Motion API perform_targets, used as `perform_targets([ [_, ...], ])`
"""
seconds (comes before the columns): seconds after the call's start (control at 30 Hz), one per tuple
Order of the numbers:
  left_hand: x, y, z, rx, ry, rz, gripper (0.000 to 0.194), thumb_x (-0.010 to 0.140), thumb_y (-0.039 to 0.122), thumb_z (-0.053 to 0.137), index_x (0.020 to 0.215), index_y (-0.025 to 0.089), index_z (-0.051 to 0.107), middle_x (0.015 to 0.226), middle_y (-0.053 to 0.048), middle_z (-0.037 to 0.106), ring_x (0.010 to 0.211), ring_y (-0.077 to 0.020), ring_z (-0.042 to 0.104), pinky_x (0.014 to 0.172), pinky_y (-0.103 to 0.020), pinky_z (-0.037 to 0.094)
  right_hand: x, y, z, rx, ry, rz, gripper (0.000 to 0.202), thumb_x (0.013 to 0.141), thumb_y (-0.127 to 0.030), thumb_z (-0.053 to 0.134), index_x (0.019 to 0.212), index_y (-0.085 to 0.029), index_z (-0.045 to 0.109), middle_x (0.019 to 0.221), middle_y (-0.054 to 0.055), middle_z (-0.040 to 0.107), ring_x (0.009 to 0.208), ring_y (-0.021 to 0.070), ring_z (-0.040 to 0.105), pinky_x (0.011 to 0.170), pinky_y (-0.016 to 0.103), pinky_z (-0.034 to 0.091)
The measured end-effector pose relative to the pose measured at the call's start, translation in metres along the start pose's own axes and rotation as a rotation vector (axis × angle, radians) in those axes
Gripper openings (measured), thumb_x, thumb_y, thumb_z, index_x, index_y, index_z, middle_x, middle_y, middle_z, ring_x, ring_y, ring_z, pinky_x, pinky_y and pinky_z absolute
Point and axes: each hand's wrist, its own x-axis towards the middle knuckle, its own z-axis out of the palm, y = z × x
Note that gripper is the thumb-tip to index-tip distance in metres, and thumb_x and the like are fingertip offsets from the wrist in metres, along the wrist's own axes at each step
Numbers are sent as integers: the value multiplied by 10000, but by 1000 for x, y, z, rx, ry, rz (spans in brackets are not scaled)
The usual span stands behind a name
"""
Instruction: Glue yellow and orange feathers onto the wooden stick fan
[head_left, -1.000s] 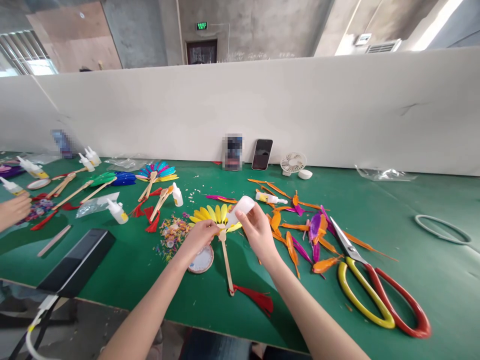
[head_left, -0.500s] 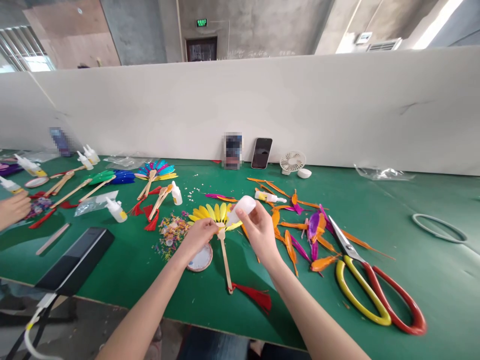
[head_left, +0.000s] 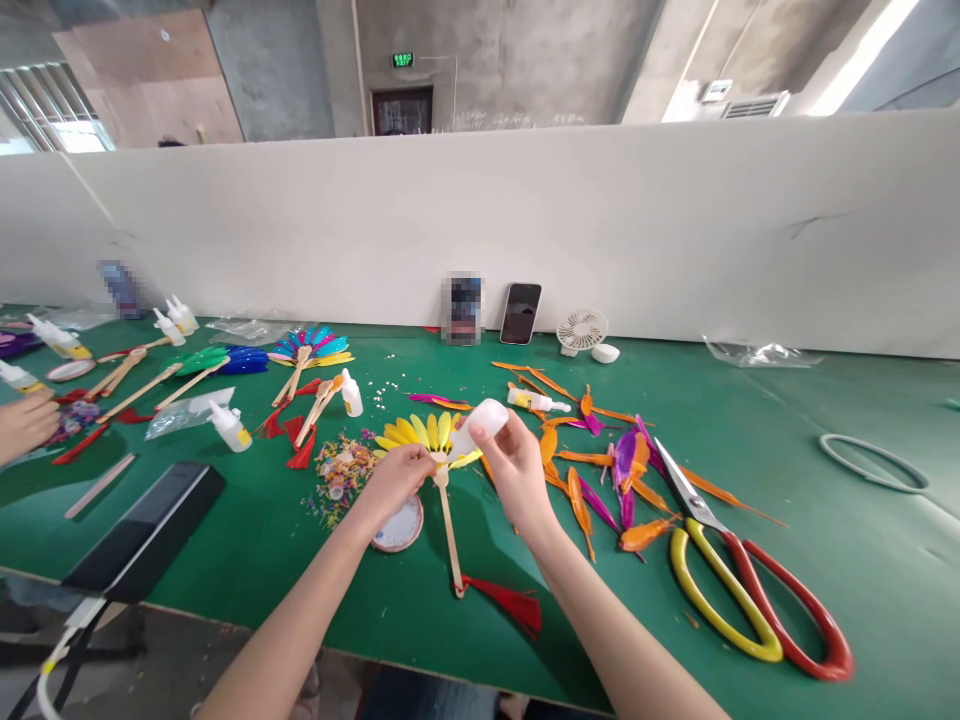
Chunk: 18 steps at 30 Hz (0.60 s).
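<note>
A small fan of yellow feathers [head_left: 420, 430] on a wooden handle [head_left: 451, 535] lies on the green table, a red tassel [head_left: 510, 605] at its lower end. My left hand [head_left: 397, 485] is closed in a pinch at the fan's wooden head, by the feather bases. In my right hand [head_left: 521, 465] is a white glue bottle [head_left: 487, 420], tipped with its narrow end down toward the fan head. The fingers partly hide the bottle and its tip. Just left of the handle sits a round shallow dish [head_left: 401, 525], partly behind my left wrist.
Multicoloured bits [head_left: 341, 470] lie beside the dish. Orange and purple feathers [head_left: 626, 460] spread to the right, near large scissors [head_left: 720, 560]. Leftward are more fans [head_left: 307, 350], glue bottles [head_left: 230, 425], a black box [head_left: 146, 530] and another person's hand [head_left: 26, 425]. Phones [head_left: 521, 313] stand behind.
The view has shifted slightly, so the scene sits a little lower. Both my hands keep nearly the same pose, with the glue bottle still tilted over the fan.
</note>
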Motion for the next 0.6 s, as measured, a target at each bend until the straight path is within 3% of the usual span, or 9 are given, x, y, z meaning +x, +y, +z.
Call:
perform_targets([
  [0.6, 2, -5, 1, 6, -41, 47, 124, 597, 281, 439, 519, 188, 412, 435, 79, 280, 422, -75, 245, 456, -249, 145, -1, 1, 1, -11, 21, 5, 282, 666, -434, 637, 693, -205, 475, 623, -35, 478, 594, 119, 467, 577, 252, 406],
])
